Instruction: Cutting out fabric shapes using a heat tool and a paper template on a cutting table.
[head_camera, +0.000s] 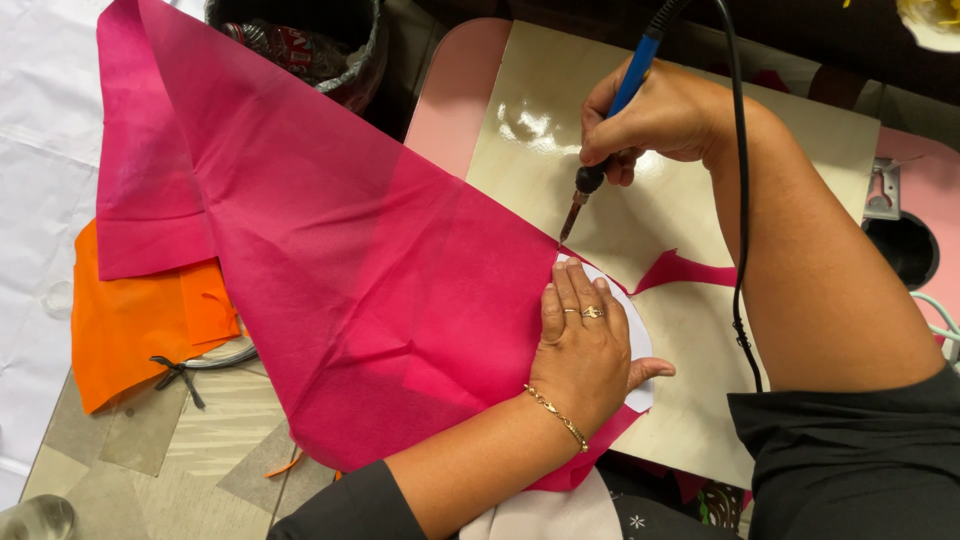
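Observation:
My left hand (585, 345) lies flat, fingers together, pressing a white paper template (632, 325) onto a large pink non-woven fabric sheet (330, 250). My right hand (655, 115) grips a soldering-iron-style hot cutting tool (610, 130) with a blue handle; its metal tip touches the fabric edge just above my left fingertips. The fabric drapes over a beige board (690, 200) on a pink table. A cut pink strip (690, 270) lies on the board to the right of the template. The tool's black cord (740, 200) runs over my right forearm.
Orange fabric (130, 320) lies on the floor at left under the pink sheet. A bin lined with a dark bag (320, 45) stands at top. White cloth (40, 150) covers the far left. A round hole (905, 245) in the pink table (455, 90) sits at right.

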